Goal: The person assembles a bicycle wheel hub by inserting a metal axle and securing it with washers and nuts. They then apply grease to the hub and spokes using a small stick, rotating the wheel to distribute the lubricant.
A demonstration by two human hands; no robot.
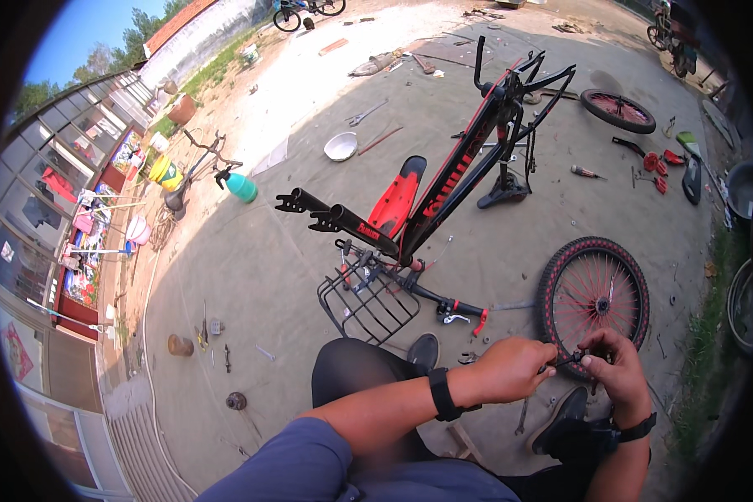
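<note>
This is an open-air yard workshop (268, 259): left of the upturned bicycle frame (453, 180) stands a windowed building (69, 372); right lie loose wheels (602, 306) and a screwdriver (587, 172).

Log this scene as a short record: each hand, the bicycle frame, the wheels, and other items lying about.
Left hand: pinching a small dark part
Right hand: holding the same part from the other side
Bicycle frame: black with red lettering, upside down, no wheels fitted
Near wheel: lying just beyond the hands, red spokes
Far wheel: lying to the right of the frame, farther off
Other items: teal spray bottle, white bowl
Part's exact type: too small to tell
</note>
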